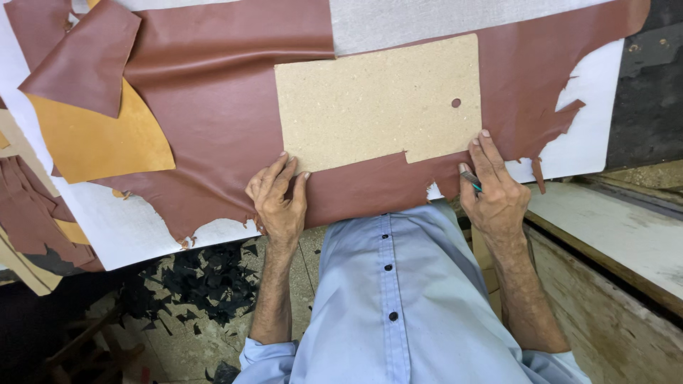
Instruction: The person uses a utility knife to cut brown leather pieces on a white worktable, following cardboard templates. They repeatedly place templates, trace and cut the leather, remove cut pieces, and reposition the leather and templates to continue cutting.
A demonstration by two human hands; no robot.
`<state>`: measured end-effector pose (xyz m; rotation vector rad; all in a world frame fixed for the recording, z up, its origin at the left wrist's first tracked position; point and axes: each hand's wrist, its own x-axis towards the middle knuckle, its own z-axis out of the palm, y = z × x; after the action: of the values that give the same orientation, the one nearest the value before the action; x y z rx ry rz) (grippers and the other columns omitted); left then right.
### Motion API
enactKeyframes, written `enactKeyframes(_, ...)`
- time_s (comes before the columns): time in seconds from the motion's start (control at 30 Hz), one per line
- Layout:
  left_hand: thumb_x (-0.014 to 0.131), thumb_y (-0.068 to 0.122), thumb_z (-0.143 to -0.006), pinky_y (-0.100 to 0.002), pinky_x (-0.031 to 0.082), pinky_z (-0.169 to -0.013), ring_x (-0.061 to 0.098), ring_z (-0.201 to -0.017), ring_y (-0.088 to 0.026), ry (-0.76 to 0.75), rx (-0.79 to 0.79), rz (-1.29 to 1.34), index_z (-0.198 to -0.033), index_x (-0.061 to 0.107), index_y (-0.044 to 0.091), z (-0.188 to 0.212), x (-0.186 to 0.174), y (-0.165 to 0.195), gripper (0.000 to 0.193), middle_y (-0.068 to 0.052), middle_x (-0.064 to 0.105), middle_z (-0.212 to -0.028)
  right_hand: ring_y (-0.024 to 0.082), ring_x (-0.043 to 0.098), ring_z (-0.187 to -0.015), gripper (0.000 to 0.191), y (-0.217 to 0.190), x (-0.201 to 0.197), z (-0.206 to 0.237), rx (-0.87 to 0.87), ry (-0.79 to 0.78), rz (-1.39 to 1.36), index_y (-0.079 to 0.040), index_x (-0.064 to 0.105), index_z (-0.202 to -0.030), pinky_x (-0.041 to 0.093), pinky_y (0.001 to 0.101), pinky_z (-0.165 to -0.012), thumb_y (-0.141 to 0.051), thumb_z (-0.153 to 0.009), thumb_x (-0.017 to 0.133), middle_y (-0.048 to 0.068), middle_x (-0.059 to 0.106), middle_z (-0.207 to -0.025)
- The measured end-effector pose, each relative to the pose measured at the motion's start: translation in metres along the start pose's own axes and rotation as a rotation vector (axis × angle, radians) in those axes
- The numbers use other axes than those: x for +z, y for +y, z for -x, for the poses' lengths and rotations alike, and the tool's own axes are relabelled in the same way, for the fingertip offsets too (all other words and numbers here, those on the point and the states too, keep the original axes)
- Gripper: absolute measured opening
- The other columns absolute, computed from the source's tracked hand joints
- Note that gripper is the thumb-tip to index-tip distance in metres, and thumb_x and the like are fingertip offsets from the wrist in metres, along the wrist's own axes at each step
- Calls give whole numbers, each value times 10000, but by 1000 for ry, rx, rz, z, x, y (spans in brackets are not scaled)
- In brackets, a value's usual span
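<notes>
A rectangular tan cardboard pattern (pixel 377 99) with a small round hole lies on a large sheet of reddish-brown leather (pixel 213 107). My left hand (pixel 279 199) rests flat on the leather, its fingertips pressing the pattern's lower left corner. My right hand (pixel 494 188) presses the pattern's lower right corner with its fingers and grips a small green-handled tool (pixel 471 180) against the leather. The tool's tip is hidden under the hand.
The leather lies on a white cutting board (pixel 590 135). A tan leather piece (pixel 92 142) and brown offcuts (pixel 85 57) sit at the left. Dark scraps (pixel 206 281) litter the floor below. A worn wooden bench (pixel 612 235) stands at the right.
</notes>
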<state>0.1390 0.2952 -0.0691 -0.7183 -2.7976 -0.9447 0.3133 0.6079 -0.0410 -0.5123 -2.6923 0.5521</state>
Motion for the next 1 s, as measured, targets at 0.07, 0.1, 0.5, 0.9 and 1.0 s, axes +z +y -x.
enactKeyframes(0.07,841,164,-915,-391,368,-1104,561,-1217,-195,-7,-20,-6,-1216,764,59,1,0,-2,328,-41,697,-1343,295,749,-1102,403,-1,-1,-1,-8,2,3,20,686,-1345,630,353,-846,-77,-960,755,173,639,-1455)
enactKeyframes(0.1,841,163,-915,-389,369,-1102,561,-1213,-193,-9,-28,-9,-1218,765,58,2,0,-3,330,-42,700,-1342,298,750,-1099,401,-2,-1,-1,-13,7,12,18,686,-1341,630,359,-845,-83,-959,756,169,639,-1453)
enactKeyframes(0.5,818,136,-966,-413,409,-1130,544,-1273,-203,-27,-44,-72,-1273,749,63,9,-8,-16,323,-86,685,-1379,298,755,-1066,455,-10,-3,0,-10,-40,-48,-9,635,-1393,620,357,-739,-136,-969,742,129,583,-1504)
enactKeyframes(0.9,780,139,-988,-470,418,-1166,538,-1361,-291,-95,15,77,-1374,673,20,-8,-24,-6,417,-152,590,-1476,343,737,-1085,478,-13,-11,17,84,67,-161,37,580,-1397,628,360,-794,-34,-949,731,226,557,-1508)
enactKeyframes(1.0,758,126,-991,-470,489,-1131,541,-1348,-334,-84,-3,147,-1366,666,9,-24,-36,-1,404,-181,575,-1460,394,692,-1221,485,-23,-17,29,118,113,-118,39,567,-1410,615,400,-938,-13,-959,737,224,570,-1487)
